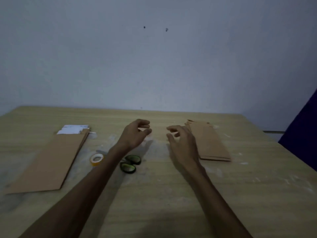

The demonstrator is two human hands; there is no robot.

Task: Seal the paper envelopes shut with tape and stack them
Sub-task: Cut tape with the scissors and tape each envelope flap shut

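- The left hand [136,133] hovers above the middle of the wooden table [171,194], fingers loosely curled, holding nothing.
- The right hand [180,140] hovers beside it, well apart from it, fingers relaxed and half bent, also holding nothing.
- One pile of brown envelopes [208,141] lies just right of the right hand, partly behind its fingers; whether they touch is unclear.
- A second pile of envelopes [51,164] lies far left of the left forearm, with white paper [72,129] showing at its far end.
- The tape roll [97,159] sits just left of the left forearm.
- Green-handled scissors [130,164] lie under that forearm, between the arms.
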